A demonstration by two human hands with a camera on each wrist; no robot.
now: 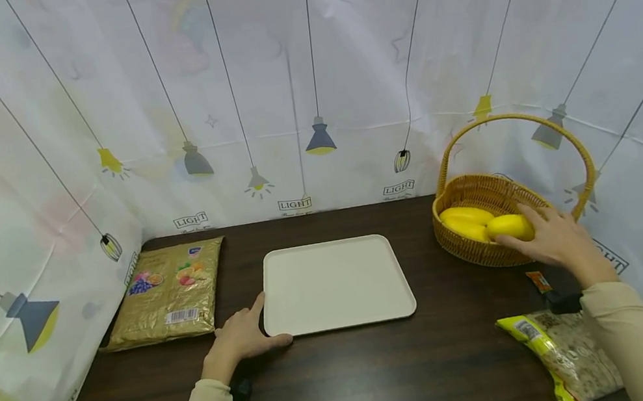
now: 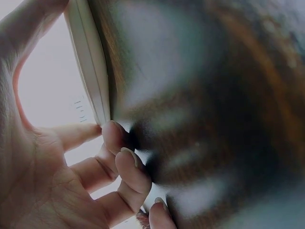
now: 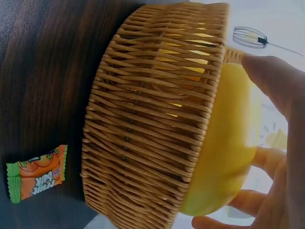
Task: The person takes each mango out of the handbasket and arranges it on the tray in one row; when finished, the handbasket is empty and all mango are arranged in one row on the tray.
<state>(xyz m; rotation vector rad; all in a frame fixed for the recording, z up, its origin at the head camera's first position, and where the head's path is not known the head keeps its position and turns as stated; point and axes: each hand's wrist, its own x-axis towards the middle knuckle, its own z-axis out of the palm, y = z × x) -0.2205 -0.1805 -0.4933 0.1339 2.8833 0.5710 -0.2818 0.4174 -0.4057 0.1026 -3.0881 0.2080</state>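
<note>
My left hand (image 1: 243, 335) is at the near left corner of a cream rectangular tray (image 1: 336, 285), its thumb by the front edge and index finger by the left edge. In the left wrist view, fingertips (image 2: 129, 164) rest on the dark table beside the tray's rim (image 2: 90, 62). At the right, my right hand (image 1: 557, 238) reaches into a wicker basket (image 1: 471, 255) with a tall handle. Thumb and fingers span a smooth yellow oval fruit (image 3: 228, 143), which shows above the basket's rim. Two similar yellow fruits (image 1: 467, 215) lie beside it in the basket.
A gold printed packet (image 1: 172, 291) lies at the left by the curtain. In front of the basket are a small orange candy wrapper (image 3: 38, 173) and a clear bag with yellow trim (image 1: 572, 350), partly under my right forearm. A lamp-patterned curtain (image 1: 286, 86) borders the table.
</note>
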